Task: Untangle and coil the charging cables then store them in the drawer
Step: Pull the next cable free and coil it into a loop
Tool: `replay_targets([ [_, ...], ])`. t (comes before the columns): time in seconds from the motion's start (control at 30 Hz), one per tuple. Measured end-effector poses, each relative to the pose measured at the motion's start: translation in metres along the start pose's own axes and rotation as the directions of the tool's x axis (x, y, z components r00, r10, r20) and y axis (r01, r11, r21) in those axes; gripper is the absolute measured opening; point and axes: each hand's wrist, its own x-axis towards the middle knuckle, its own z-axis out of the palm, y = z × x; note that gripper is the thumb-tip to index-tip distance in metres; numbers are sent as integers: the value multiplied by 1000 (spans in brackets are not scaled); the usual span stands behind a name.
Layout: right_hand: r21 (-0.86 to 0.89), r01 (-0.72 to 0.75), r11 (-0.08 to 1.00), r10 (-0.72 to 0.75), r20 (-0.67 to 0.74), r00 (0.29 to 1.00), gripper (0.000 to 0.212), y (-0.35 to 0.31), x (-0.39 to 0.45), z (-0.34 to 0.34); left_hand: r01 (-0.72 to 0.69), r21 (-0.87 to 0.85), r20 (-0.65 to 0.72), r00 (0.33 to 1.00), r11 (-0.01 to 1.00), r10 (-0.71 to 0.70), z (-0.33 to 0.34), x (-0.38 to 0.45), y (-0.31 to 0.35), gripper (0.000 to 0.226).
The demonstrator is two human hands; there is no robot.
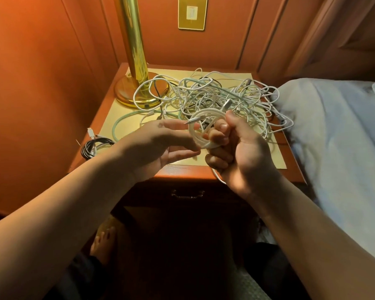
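White rubbery cable, wound into a small coil (200, 131), sits in your right hand (236, 148), whose fingers and thumb are curled tight round one side of the loops. Your left hand (160, 141) is beside it, fingers fairly straight, its fingertips pinching the coil's far side near a silver plug end (189, 121). Just beyond both hands, the tangled heap of white, mint-green and black charging cables (214, 96) covers the orange wooden nightstand top (182, 171). To the left of your left wrist a finished black-and-white coiled cable (93, 147) lies at the nightstand's edge. Below your hands the dark drawer with its metal handle (187, 194) is closed.

You seem to be at the coiling step for this one cable, with most of the pile not yet sorted. A loose tail hangs under your right fist, so next you likely need to wrap it in, keep the loops from springing open, then set the coil down or open the drawer.
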Motion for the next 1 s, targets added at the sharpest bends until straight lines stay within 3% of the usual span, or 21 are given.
replay_targets([
  [0.1,-56,18,998,-20,-40,999,44,0,-2,5,17,-15,64,998,1000,-16,4,-2,-2,33],
  [0.3,-190,-11,982,-26,-188,982,49,8,6,4,28,50,84,996,998,-32,12,-4,-7,30],
  [0.5,-107,-125,986,91,-276,957,50,6,8,3,34,86,82,996,996,-41,17,-6,-5,12],
  [0.7,57,-170,984,179,-248,952,50,3,15,-4,14,109,78,997,994,-23,19,-3,-9,15],
  [0.8,74,-161,984,175,-243,954,49,0,18,-7,-36,146,-2,999,989,37,16,0,-12,29],
  [1.0,146,-141,979,167,-180,969,48,4,19,-10,-255,297,-144,941,920,307,14,4,-19,26],
])
